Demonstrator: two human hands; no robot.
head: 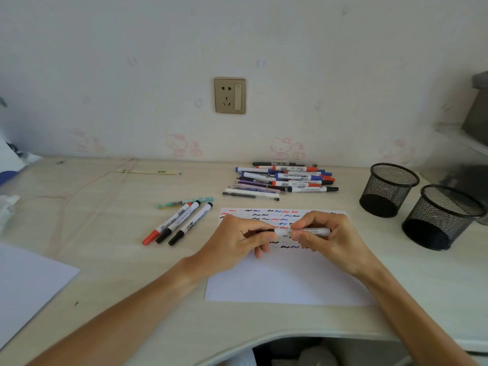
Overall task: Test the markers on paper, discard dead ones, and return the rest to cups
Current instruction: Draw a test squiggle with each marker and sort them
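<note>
Marker (303, 231) held level over my scribbled paper (285, 281).
Left hand (237, 241) fingers curl round its black end; right hand (327, 236) pinches the white barrel.

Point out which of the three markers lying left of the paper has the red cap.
The leftmost marker of the three: its cap, pointing toward the person, is red, while the two markers beside it on its right have black caps.

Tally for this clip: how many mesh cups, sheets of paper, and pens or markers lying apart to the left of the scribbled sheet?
Black mesh cups: 2
Paper sheets: 2
Markers lying apart on the left: 3
Green pen beside them: 1
Total: 8
</note>
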